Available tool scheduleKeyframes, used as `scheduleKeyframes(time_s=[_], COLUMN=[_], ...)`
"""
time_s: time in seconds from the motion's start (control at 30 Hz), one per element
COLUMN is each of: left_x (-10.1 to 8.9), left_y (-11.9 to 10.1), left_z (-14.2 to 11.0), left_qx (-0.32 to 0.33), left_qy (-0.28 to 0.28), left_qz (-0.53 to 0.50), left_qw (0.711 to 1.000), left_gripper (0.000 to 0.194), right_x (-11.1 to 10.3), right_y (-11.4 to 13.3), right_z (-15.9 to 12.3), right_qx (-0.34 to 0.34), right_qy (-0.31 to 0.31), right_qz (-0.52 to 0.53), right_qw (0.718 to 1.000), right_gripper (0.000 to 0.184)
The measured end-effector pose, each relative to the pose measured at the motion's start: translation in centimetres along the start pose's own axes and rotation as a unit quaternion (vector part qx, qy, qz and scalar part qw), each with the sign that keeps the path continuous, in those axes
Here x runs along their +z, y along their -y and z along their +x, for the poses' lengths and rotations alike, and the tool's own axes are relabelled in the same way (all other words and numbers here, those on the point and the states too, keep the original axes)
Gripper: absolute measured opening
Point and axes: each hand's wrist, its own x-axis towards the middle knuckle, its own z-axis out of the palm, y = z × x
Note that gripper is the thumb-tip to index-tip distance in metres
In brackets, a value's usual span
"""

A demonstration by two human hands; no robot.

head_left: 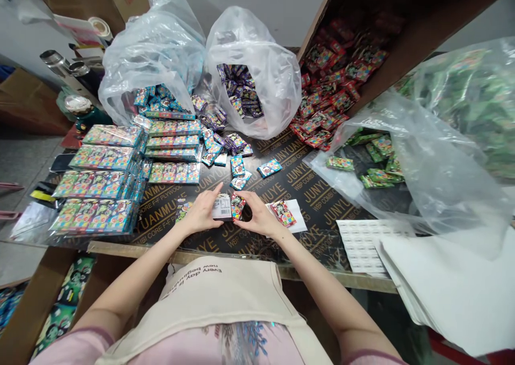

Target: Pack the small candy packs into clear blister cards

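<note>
Close to the front edge of the table, my left hand (203, 212) grips a small box with a pale, printed side and barcode (221, 207) facing up. Pressed against it from the right is a small red candy box (237, 206), pinched between the thumb and fingers of my right hand (259, 214). Part of a green packet (183, 209) shows beside my left hand. Just right of my right hand, another red packet (284, 213) rests on white paper (298, 220). Blue packets (237, 166) lie a little beyond my hands.
Wrapped multicoloured packs (96, 188) are stacked at the left. Behind stand plastic bags of blue (163, 97) and purple packets (241, 91). A tipped carton holds red packets (330, 96); a bag with green ones (380, 155) is at right, near a label sheet (364, 247).
</note>
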Motion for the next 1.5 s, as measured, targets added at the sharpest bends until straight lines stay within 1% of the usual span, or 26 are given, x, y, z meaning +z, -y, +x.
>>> scheduleKeyframes(time_s=[0.13, 0.3, 0.37, 0.4, 0.53, 0.6, 0.67, 0.73, 0.83, 0.9, 0.97, 1.0, 1.07, 1.1, 1.13, 1.2, 1.23, 1.27, 1.3, 1.33, 1.37, 1.4, 1.43, 1.47, 1.5], left_x=[0.2, -0.2, -0.3, -0.4, -0.4, -0.6, -0.8, -1.1, -1.2, -1.1, -0.8, -0.6, -0.4, -0.2, -0.1, 0.3, 0.5, 0.7, 0.9, 1.1, 1.3, 1.4, 1.5, 1.6, 1.6], left_y=[-0.1, -0.3, -0.2, -0.2, -0.2, -0.3, -0.4, -0.5, -0.6, -0.5, -0.4, -0.4, -0.3, -0.2, -0.2, 0.0, 0.0, 0.1, 0.2, 0.2, 0.2, 0.1, -0.1, -0.3, -0.6], left_z=[0.1, 0.1, 0.1, 0.1, 0.3, 0.4, 0.5, 0.5, 0.4, 0.3, 0.2, 0.2, 0.2, 0.2, 0.3, 0.4, 0.6, 0.7, 0.7, 0.8, 0.8, 0.9, 0.9, 0.9, 1.0], left_qx=[-0.017, -0.028, -0.022, -0.017, -0.001, 0.006, 0.02, 0.032, 0.033, 0.038, 0.047, 0.048, 0.041, 0.034, 0.026, 0.012, 0.008, 0.006, 0.006, 0.007, 0.01, 0.014, 0.018, 0.022, 0.024], left_qy=[-0.002, -0.002, -0.001, 0.003, 0.017, 0.021, 0.036, 0.062, 0.072, 0.06, 0.045, 0.035, 0.005, -0.009, -0.019, -0.028, -0.029, -0.026, -0.023, -0.018, -0.01, 0.002, 0.019, 0.04, 0.066], left_qz=[-0.016, -0.017, -0.016, -0.017, -0.022, -0.024, -0.026, -0.028, -0.028, -0.027, -0.03, -0.033, -0.04, -0.043, -0.043, -0.037, -0.031, -0.024, -0.014, -0.004, 0.007, 0.022, 0.042, 0.071, 0.108], left_qw=[1.0, 0.999, 1.0, 1.0, 1.0, 0.999, 0.999, 0.997, 0.997, 0.997, 0.997, 0.998, 0.998, 0.998, 0.999, 0.999, 0.999, 0.999, 1.0, 1.0, 1.0, 1.0, 0.999, 0.996, 0.992], left_gripper=[0.114, 0.112, 0.113, 0.113, 0.115, 0.115, 0.114, 0.113, 0.112, 0.112, 0.112, 0.113, 0.112, 0.112, 0.111, 0.111, 0.11, 0.11, 0.11, 0.109, 0.109, 0.107, 0.105, 0.102, 0.099], right_x=[-0.1, -1.4, -2.1, -2.4, -3.2, -3.4, -3.7, -3.8, -3.4, -2.9, -2.4, -2.2, -1.8, -1.6, -1.5, -1.6, -2.1, -2.9, -4.1, -5.7, -7.7, -9.8, -12.1, -14.3, -16.4], right_y=[-0.3, -1.1, -1.2, -1.1, -0.4, 0.0, 0.2, 0.4, 0.3, 0.2, 0.1, 0.2, 0.7, 1.1, 1.5, 1.7, 1.4, 0.6, -0.7, -2.4, -4.4, -6.7, -9.1, -11.4, -13.6], right_z=[0.0, 0.2, 0.2, 0.3, 0.3, 0.4, 0.6, 0.7, 1.0, 1.0, 0.7, 0.5, 0.0, -0.3, -0.5, -0.7, -0.7, -0.6, -0.5, -0.5, -0.5, -0.6, -0.9, -1.2, -1.6], right_qx=[0.004, 0.031, 0.026, 0.017, -0.027, -0.03, -0.031, -0.035, -0.037, -0.034, -0.028, -0.02, 0.018, 0.038, 0.052, 0.054, 0.05, 0.055, 0.077, 0.116, 0.172, 0.237, 0.308, 0.382, 0.444], right_qy=[0.001, -0.048, -0.046, -0.034, 0.043, 0.084, 0.118, 0.13, 0.101, 0.094, 0.09, 0.073, 0.007, -0.022, -0.034, -0.015, -0.005, -0.019, -0.062, -0.13, -0.214, -0.297, -0.362, -0.396, -0.389], right_qz=[-0.015, -0.004, 0.003, 0.0, -0.023, -0.017, -0.004, 0.007, 0.013, 0.015, 0.009, 0.0, -0.027, -0.04, -0.049, -0.055, -0.059, -0.07, -0.09, -0.12, -0.156, -0.196, -0.237, -0.269, -0.286], right_qw=[1.0, 0.998, 0.999, 0.999, 0.998, 0.996, 0.993, 0.991, 0.994, 0.995, 0.995, 0.997, 0.999, 0.998, 0.997, 0.997, 0.997, 0.996, 0.991, 0.977, 0.949, 0.904, 0.847, 0.791, 0.755], right_gripper=[0.085, 0.082, 0.082, 0.08, 0.072, 0.073, 0.076, 0.078, 0.077, 0.075, 0.079, 0.084, 0.089, 0.085, 0.079, 0.065, 0.059, 0.055, 0.051, 0.048, 0.047, 0.049, 0.052, 0.057, 0.065])
